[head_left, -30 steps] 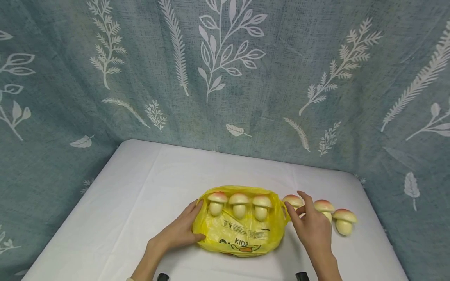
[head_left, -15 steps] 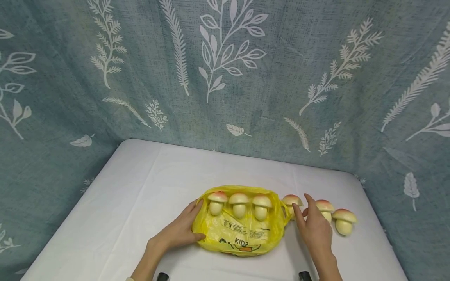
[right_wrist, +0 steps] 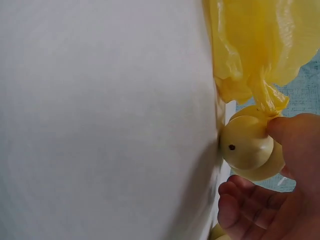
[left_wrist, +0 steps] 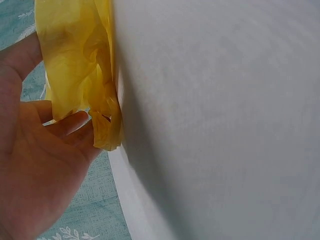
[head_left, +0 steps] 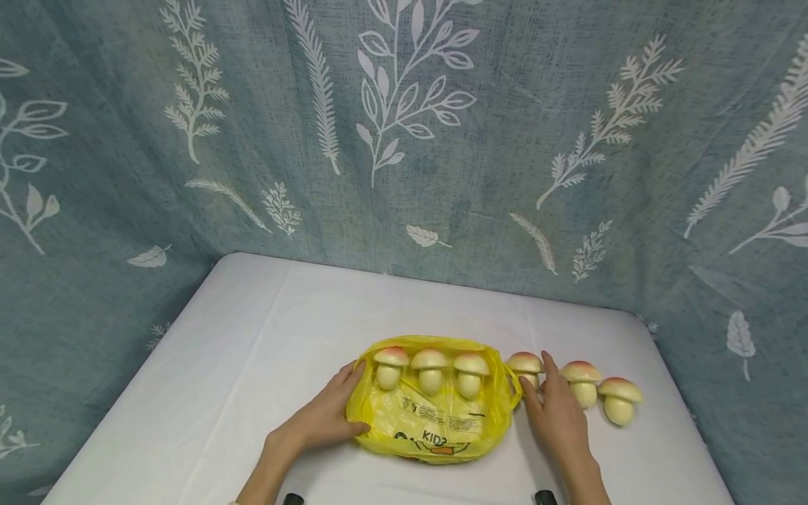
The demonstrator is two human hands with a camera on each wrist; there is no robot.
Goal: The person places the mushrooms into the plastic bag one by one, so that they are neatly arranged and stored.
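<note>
A yellow plastic bag [head_left: 435, 431] lies on the white table with its mouth spread. Three toy mushrooms [head_left: 431, 380] with pale stems and reddish caps lie side by side in it. My left hand [head_left: 325, 410] holds the bag's left side, thumb at the front and fingers towards the back. Just right of the bag, my right hand [head_left: 558, 414] has thumb and index finger around another toy mushroom [right_wrist: 245, 142]. In the right wrist view the thumb presses the round stem end, close under a twisted bag handle [right_wrist: 267, 95]; the other fingers curl loosely below.
Two more toy mushrooms, a nearer one [head_left: 620, 401] and one beside it [head_left: 581, 382], lie to the right of my right hand. The white table [head_left: 303, 315] meets a teal leaf-patterned cloth [head_left: 480, 175] at the back and sides.
My right hand has let go of the bag's right handle, shifted right, then lowered its thumb and index finger onto the nearest mushroom. The left hand keeps its place on the bag.
</note>
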